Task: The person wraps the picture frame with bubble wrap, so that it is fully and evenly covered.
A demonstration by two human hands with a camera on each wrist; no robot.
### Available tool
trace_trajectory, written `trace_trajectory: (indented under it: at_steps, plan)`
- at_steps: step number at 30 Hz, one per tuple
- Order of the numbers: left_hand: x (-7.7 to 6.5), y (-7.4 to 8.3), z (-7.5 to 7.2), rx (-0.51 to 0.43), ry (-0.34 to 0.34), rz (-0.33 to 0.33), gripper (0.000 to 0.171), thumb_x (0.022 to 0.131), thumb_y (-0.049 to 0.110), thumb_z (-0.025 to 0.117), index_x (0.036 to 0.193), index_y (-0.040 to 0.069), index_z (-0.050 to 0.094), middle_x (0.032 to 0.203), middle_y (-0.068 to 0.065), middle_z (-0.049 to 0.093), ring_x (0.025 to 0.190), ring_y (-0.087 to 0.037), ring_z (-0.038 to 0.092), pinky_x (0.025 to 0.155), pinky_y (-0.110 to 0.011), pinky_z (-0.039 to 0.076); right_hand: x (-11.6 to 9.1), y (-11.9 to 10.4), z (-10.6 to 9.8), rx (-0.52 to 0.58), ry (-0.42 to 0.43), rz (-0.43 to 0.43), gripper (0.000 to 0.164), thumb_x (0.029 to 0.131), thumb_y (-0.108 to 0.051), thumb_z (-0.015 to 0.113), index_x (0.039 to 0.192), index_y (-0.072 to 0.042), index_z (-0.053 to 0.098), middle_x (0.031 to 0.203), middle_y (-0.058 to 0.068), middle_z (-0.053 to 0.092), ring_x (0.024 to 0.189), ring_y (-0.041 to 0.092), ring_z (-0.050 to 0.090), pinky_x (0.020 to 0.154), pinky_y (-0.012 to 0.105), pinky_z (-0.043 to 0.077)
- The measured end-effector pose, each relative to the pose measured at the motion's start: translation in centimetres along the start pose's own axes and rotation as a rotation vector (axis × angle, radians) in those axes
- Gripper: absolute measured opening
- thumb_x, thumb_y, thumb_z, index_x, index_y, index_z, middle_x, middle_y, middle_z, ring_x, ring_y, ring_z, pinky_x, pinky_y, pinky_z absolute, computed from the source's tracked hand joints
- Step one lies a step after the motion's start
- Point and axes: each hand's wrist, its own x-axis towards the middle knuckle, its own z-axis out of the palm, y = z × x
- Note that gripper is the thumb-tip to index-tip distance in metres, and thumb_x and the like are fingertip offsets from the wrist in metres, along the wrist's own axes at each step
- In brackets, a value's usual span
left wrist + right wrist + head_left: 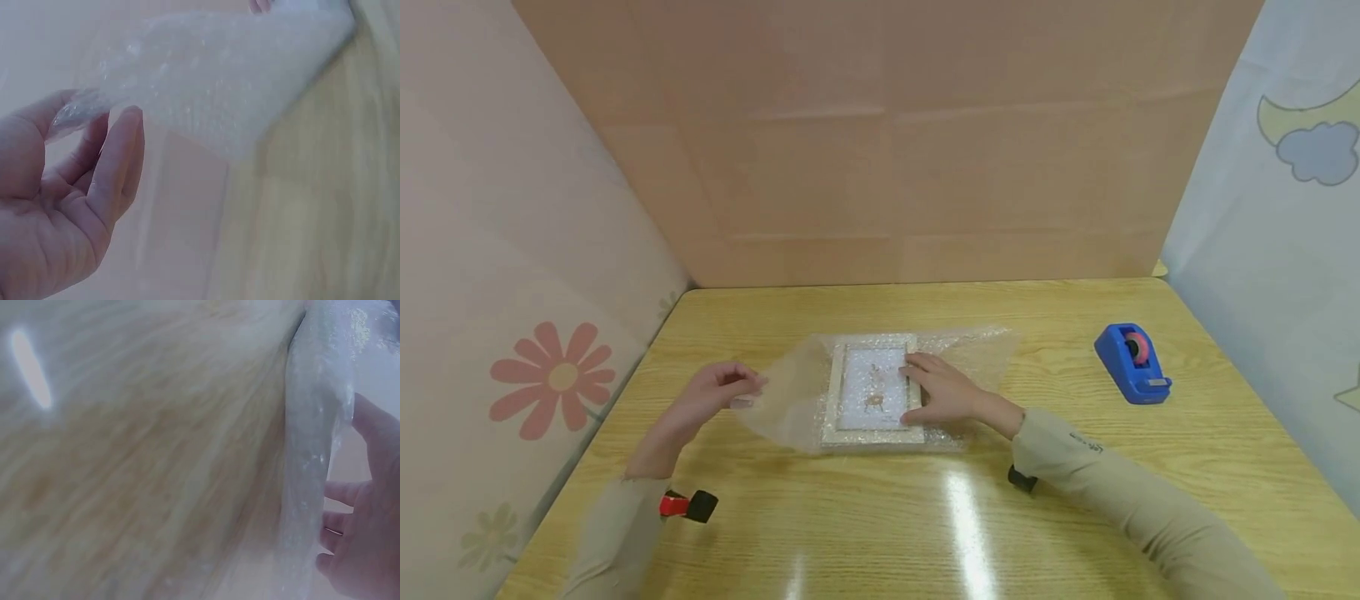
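Observation:
A picture frame [833, 400] with a pale border and a small brown drawing lies flat on the table, wrapped in clear bubble wrap [790, 392]. On the left, my left hand [718, 396] pinches a loose corner of the wrap and holds it raised off the table. The left wrist view shows that gathered corner between the thumb and fingers, with the bubble wrap [187, 75] stretching away from it. My right hand [951, 392] rests on the frame's right side, fingers spread over the wrap. In the right wrist view, its fingertips [340, 490] touch the wrap's edge.
A blue tape dispenser [1131, 367] with a pink roll stands at the right of the wooden table [865, 525]. A brown panel [880, 167] rises behind the table, with patterned walls at both sides. More bubble wrap [992, 350] spreads right of the frame.

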Motion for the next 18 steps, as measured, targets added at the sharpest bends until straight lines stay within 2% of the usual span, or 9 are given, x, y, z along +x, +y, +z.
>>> trace_trajectory:
  at_steps: [4, 8, 14, 18]
  plan:
    - [1.2, 2.2, 2.1, -0.032, -0.016, 0.059, 0.024, 0.089, 0.015, 0.057, 0.097, -0.008, 0.058, 0.111, -0.020, 0.059, 0.087, -0.011, 0.060, 0.076, -0.027, 0.052, 0.0, -0.2, -0.1, -0.002, 0.000, 0.006, 0.085, 0.074, -0.055, 0.064, 0.135, -0.002, 0.039, 0.145, 0.019, 0.025, 0.133, 0.036, 0.021, 0.108, 0.049, 0.016]
    - [2.5, 3.2, 4.7, -0.071, -0.040, 0.101, 0.019, 0.089, 0.012, 0.057, 0.093, -0.007, 0.058, 0.106, -0.020, 0.060, 0.086, -0.014, 0.060, 0.075, -0.028, 0.052, 0.1, -0.3, -0.2, 0.002, -0.005, 0.017, 0.084, 0.074, -0.053, 0.066, 0.135, -0.001, 0.039, 0.145, 0.020, 0.025, 0.133, 0.037, 0.021, 0.108, 0.049, 0.016]
    - [4.4, 3.3, 8.8, -0.091, -0.081, 0.127, 0.016, 0.089, 0.010, 0.057, 0.089, -0.006, 0.059, 0.103, -0.023, 0.061, 0.084, -0.016, 0.060, 0.072, -0.028, 0.052, 0.2, -0.4, 0.0, -0.010, -0.007, 0.025, 0.084, 0.073, -0.053, 0.067, 0.134, -0.001, 0.040, 0.144, 0.020, 0.026, 0.132, 0.036, 0.022, 0.108, 0.048, 0.017]
    - [5.6, 2.8, 11.1, -0.047, -0.116, 0.136, 0.013, 0.088, 0.008, 0.057, 0.087, -0.005, 0.060, 0.095, -0.019, 0.063, 0.079, -0.014, 0.060, 0.068, -0.028, 0.053, 0.2, -0.4, 0.1, 0.002, 0.000, 0.033, 0.083, 0.073, -0.052, 0.067, 0.133, -0.001, 0.041, 0.144, 0.020, 0.027, 0.132, 0.036, 0.022, 0.108, 0.048, 0.018]
